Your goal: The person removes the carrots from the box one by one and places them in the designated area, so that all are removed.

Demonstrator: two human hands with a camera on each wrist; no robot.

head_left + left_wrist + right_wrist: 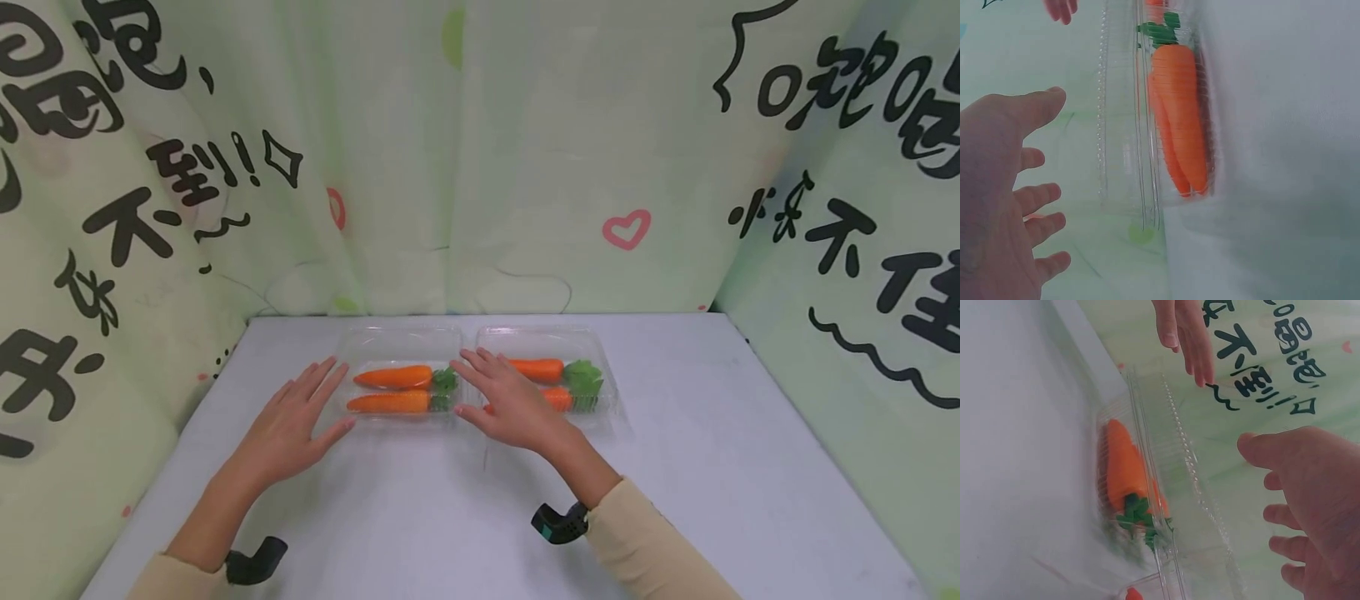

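On the table (712, 467), two clear boxes (405, 392) hold two carrots (393, 377) each; left hand (296, 421) and right hand (506, 404) spread wide, empty.

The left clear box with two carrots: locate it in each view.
Head: left clear box, centre table, between both hands.
Left wrist: upper centre, right of the left hand.
Right wrist: lower centre, left of the right hand.
Shared landmark: its green carrot tops.

Grey table (750, 467) — pale green printed curtain (487, 150) behind.

Head view overhead; wrist views close, sideways.
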